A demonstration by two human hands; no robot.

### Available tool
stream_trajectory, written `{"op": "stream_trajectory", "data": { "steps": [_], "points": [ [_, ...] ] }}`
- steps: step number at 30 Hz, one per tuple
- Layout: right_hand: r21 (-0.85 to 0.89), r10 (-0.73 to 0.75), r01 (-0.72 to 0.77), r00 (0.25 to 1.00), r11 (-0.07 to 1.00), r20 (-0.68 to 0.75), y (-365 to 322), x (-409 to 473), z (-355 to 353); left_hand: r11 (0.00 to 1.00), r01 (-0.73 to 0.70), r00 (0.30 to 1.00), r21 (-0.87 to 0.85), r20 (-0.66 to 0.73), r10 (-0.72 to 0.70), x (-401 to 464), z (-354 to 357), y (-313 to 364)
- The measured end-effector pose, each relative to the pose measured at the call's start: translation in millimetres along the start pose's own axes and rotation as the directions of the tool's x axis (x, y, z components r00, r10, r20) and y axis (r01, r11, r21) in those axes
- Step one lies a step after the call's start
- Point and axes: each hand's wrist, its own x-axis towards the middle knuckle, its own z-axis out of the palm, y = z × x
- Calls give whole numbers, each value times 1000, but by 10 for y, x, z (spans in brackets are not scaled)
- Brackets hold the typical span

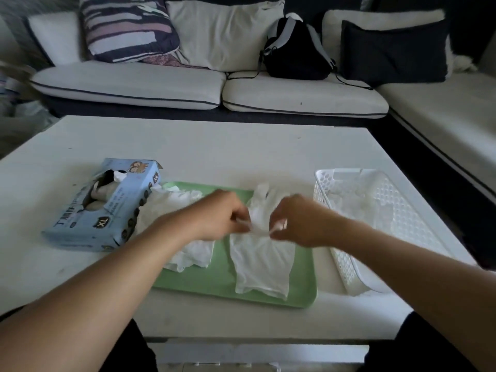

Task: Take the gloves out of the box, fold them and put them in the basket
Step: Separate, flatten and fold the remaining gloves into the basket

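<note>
Head view, looking down over your two bare forearms to a white surface (214,146) with one sofa behind it. One light blue glove box (107,208) lies at the left, its top opening torn wide, with pale glove material showing inside. One green tray (214,280) sits in the middle, touching the box's right end. One white perforated basket (389,221) stands at the right, just beside the tray, with some crumpled white gloves inside it; their count cannot be told.

On the tray you have two separate lots of white gloves. One glove (260,259) lies flat on the tray's right half, cuff toward you, its finger end reaching past the tray's far edge. A loose pile of gloves (188,253) lies on the left half, partly under your left forearm; how many are in it cannot be told.

Your left hand (217,216) and right hand (298,221) meet over the middle of the flat glove. Both are curled, and the fingers (279,226) of each hand pinch the glove's material, lifting a small bunched ridge between them. The glove's cuff lies on the near side of your fingers and its finger end on the far side.

On the sofa you can count one black backpack (295,49), one striped cushion (126,28) and one dark cushion (394,52).
</note>
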Motion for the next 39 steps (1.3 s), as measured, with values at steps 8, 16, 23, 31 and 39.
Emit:
{"op": "stream_trajectory", "data": {
  "steps": [8,16,23,31,39],
  "points": [
    [-93,-22,42,977,995,211,-121,-11,346,985,-16,992,171,130,-6,-90,425,38],
    [-77,-86,117,942,990,325,-165,-56,251,917,-78,986,390,164,15,-196,370,264],
    [-46,-50,88,845,995,533,-178,-56,267,982,10,958,190,279,-64,-189,233,276],
    [-17,121,-121,957,992,263,214,120,18,949,224,973,224,-2,-229,88,234,-201],
    [-229,291,-260,949,938,118,495,450,169,937,263,963,231,-2,-270,259,367,-215]
  ]
}}
